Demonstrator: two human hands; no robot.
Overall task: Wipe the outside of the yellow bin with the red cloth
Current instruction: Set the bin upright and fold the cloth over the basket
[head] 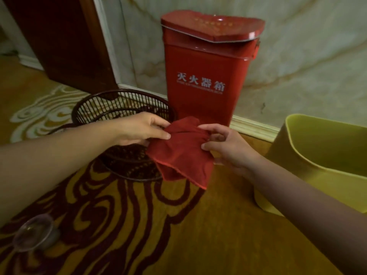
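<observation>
A red cloth [180, 153] hangs in mid-air at the centre of the view, held by both hands. My left hand [139, 129] pinches its upper left edge. My right hand [224, 143] pinches its upper right edge between thumb and fingers. The yellow bin [294, 147] stands on the carpet at the right, its open top facing up, partly cut off by the frame edge. My right forearm crosses in front of the bin's lower left side. The cloth is apart from the bin, to its left.
A dark wire basket [111, 110] sits on the carpet behind my left hand. A tall red fire-extinguisher box [200, 66] stands against the marbled wall. A dark wooden door [59, 36] is at the back left. A small glass object [33, 232] lies at the lower left.
</observation>
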